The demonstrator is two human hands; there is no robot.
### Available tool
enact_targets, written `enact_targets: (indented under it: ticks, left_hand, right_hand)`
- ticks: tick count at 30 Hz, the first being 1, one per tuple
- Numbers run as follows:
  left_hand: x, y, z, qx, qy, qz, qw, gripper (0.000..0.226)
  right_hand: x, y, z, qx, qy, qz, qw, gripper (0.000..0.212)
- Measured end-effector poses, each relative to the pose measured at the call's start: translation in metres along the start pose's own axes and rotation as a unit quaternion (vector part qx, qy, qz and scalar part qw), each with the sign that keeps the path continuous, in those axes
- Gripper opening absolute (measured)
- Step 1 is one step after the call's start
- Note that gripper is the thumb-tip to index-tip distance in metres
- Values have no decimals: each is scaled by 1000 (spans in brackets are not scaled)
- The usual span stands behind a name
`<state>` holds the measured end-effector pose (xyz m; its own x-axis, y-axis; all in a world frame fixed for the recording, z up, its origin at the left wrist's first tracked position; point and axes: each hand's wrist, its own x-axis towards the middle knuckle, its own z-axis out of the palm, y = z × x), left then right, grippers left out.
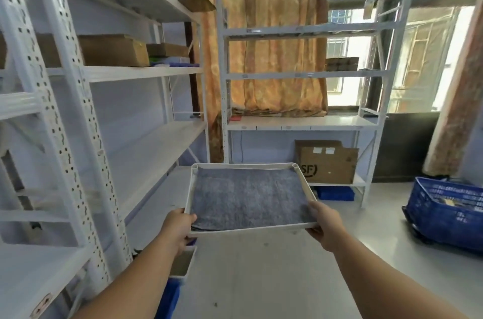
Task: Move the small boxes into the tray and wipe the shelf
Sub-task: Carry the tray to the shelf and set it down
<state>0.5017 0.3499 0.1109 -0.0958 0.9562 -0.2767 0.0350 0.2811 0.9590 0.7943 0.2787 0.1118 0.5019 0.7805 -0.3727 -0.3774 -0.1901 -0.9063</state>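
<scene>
I carry a white tray [245,166] in front of me at waist height, with a grey cloth [248,198] spread flat inside it. My left hand [175,230] grips the tray's near left corner. My right hand [325,226] grips its near right corner. A stack of small brown boxes [341,63] sits on the second shelf of the far white rack [300,75], near the window. The tray holds nothing but the cloth.
A tall white rack [141,71] on the left holds cardboard boxes [112,50]. A large cardboard box [328,163] stands on the far rack's bottom shelf. A blue crate [444,211] sits on the floor at right. An orange curtain hangs behind.
</scene>
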Motion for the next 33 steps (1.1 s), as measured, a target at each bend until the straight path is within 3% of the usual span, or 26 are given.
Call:
enact_targets:
  ticks: [3, 9, 18, 22, 33]
  left_hand:
    - [17, 19, 25, -23, -9, 8, 1000, 20]
    - [66, 59, 57, -42, -27, 19, 999, 28]
    - [173, 123, 93, -149, -104, -2, 983, 34]
    - [205, 152, 121, -201, -141, 14, 969, 23]
    - [274, 210, 253, -132, -103, 84, 982, 46]
  right_hand:
    - [13, -20, -8, 56, -28, -19, 998, 24]
    - [47, -57, -4, 11, -93, -79, 992, 49]
    - [130, -107, 61, 68, 5, -143, 987, 36]
    - [160, -129, 74, 109, 30, -170, 979, 33]
    - [273, -205, 45, 143, 55, -237, 959, 38]
